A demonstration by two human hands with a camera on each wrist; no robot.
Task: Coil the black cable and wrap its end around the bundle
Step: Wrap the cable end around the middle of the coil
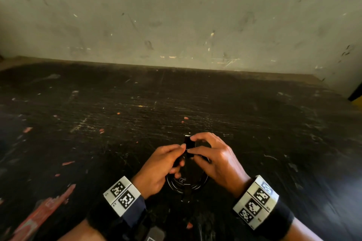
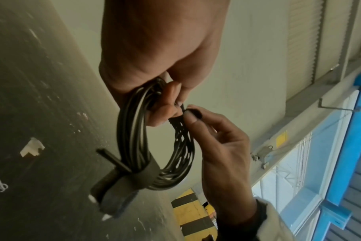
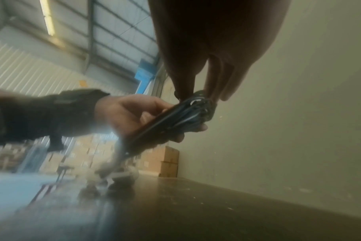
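The black cable (image 1: 188, 183) is wound into a round coil of several loops and is held just above the dark table (image 1: 117, 113). My left hand (image 1: 181, 154) grips the coil's upper left side, its fingers curled through the loops (image 2: 134, 130). At the top of the coil my right hand (image 1: 191, 145) pinches a short black piece (image 2: 193, 112) between thumb and forefinger; whether it is the cable's end or a strap I cannot tell. A black band (image 2: 134, 176) wraps the coil's lower side, and a stiff black end (image 2: 111, 159) sticks out beside it.
The scratched table carries red paint flecks (image 1: 39, 215) and runs back to a pale wall (image 1: 176, 15). A yellow and black object (image 1: 355, 94) shows at the far right edge. Cardboard boxes (image 3: 169, 161) stand beyond the table in the right wrist view.
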